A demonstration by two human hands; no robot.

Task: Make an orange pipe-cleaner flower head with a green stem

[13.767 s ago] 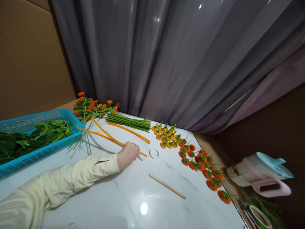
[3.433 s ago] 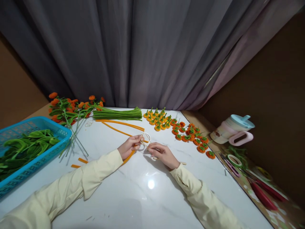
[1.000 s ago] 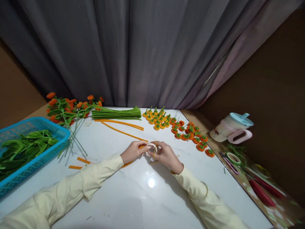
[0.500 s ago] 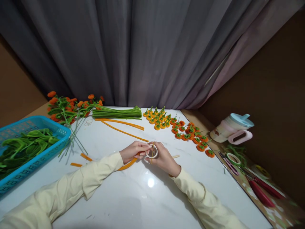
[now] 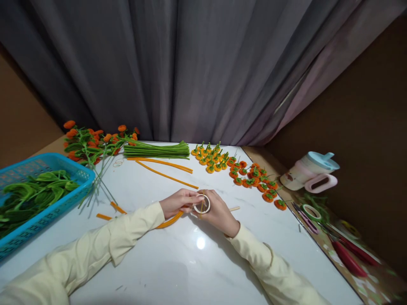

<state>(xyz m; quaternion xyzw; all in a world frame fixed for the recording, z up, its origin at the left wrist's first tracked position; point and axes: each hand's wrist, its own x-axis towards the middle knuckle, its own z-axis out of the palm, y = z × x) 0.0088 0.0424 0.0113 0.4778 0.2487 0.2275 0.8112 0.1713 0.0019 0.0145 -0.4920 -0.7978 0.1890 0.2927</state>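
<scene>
In the head view, my right hand [image 5: 220, 215] is closed around a white ring [image 5: 209, 205] like a tape core. A thin yellowish band or strand runs across the ring's opening. My left hand [image 5: 177, 203] is closed on several orange chenille stems [image 5: 170, 223], which bend below the wrist. Its fingertips meet the ring's left side. Cut ends of orange stems [image 5: 118, 207] show beyond the left sleeve. A pale stick [image 5: 234, 208] pokes out beside my right wrist; whether it is held cannot be seen.
Orange stems [image 5: 165, 171] and a green stem bundle [image 5: 155, 150] lie behind my hands. Yellow flower heads [image 5: 210, 157] and orange ones [image 5: 248, 182] stand right of them. A blue basket [image 5: 90, 180] holds green leaves. Finished orange flowers [image 5: 70, 132], a cup [image 5: 295, 173] and red-handled pliers [image 5: 349, 258] flank the table.
The left fingertips have shifted slightly at the ring, and the ring has tilted a little. The orange stem ends at left have moved slightly right.
</scene>
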